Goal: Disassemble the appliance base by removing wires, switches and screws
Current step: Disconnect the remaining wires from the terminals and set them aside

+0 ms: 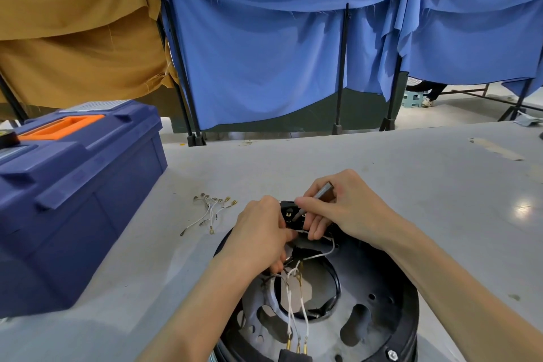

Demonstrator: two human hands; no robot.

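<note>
Pinching a slim grey tool pen-fashion, the right hand has thumb and forefinger closed on the shaft and the other fingers curled under. Tool is tilted, tip down on the top face of a black switch block.

Left hand: fingers curled, gripping the switch block from its left side. Fingertips are hidden behind the block and the wiring, so exact contact cannot be told. The two hands are just beside each other, nearly touching over the block.

Switch block sits at the far rim of the appliance base. Base is round, with a black outer ring and a grey metal plate with cut-outs. It lies on the grey table, near the viewer and slightly right of centre, partly cut off by the bottom edge.

White wires run from under the left hand across the plate to brass terminals on a black connector at the near edge. One more white wire loops below the right hand's fingers.

Loose wires, a small white bundle with brass ends, lie on the table left of the hands, apart from the base.

Far left: blue toolbox, lid shut, orange handle on top.

Far right on the table: a strip of tape.

Behind the table: blue cloth and tan cloth hung over black frames.
</note>
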